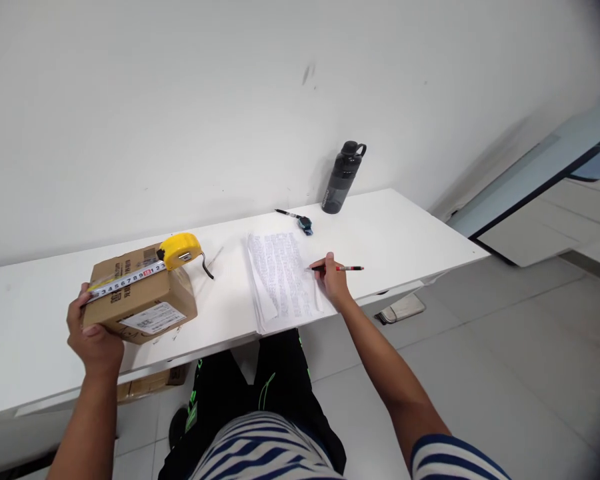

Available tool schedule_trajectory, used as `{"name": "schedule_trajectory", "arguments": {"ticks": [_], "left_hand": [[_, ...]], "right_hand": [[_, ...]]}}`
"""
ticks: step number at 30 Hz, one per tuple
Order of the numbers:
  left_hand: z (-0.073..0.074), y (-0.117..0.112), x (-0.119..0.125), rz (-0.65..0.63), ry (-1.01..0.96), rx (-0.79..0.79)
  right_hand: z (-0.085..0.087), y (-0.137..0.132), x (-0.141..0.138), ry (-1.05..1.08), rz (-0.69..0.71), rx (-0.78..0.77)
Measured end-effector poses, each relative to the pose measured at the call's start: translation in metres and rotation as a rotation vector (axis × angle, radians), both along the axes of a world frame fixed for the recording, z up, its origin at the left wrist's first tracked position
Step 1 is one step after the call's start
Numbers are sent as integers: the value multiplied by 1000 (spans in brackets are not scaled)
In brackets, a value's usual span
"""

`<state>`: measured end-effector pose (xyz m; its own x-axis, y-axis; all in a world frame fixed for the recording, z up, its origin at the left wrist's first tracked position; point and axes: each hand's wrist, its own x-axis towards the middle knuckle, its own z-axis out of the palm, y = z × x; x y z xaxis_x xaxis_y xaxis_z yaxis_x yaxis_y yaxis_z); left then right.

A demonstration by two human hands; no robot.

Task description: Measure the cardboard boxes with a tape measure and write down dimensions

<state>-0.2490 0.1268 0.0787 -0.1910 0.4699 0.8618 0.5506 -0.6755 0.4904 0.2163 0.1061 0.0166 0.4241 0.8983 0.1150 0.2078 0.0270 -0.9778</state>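
Observation:
My left hand (94, 333) grips the near left corner of a small cardboard box (143, 300) on the white table (40, 333) and pins the end of a tape blade (125, 279) there. The blade runs across the box top to a yellow tape measure (181, 251) resting on the far right corner. My right hand (334, 280) holds a red and black pen (341, 268) in a pinch, its tip at the right edge of a sheet of paper (283, 280) covered with writing.
A dark water bottle (343, 177) stands by the wall at the back. Beside it lie a black pen (287, 213) and a small blue object (306, 225). Another cardboard box (150, 383) sits under the table. Tiled floor lies to the right.

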Motion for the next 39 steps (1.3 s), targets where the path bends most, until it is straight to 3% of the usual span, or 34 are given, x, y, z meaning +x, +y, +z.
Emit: {"name": "schedule_trajectory", "arguments": {"ticks": [4,14,33,39], "left_hand": [[-3,5,0,-58,-77,33],[-1,-1,3,-25,-28,-2],[-1,-5,1,41,-7,-75],[-3,-3,1,-18,-57,-46]], "right_hand": [[1,1,1,-51,33,-52],[3,-4,-5,-92,115,-81],[4,-5,-5,-109,80,-66],[2,-5,-5,-108,51,-53]]}}
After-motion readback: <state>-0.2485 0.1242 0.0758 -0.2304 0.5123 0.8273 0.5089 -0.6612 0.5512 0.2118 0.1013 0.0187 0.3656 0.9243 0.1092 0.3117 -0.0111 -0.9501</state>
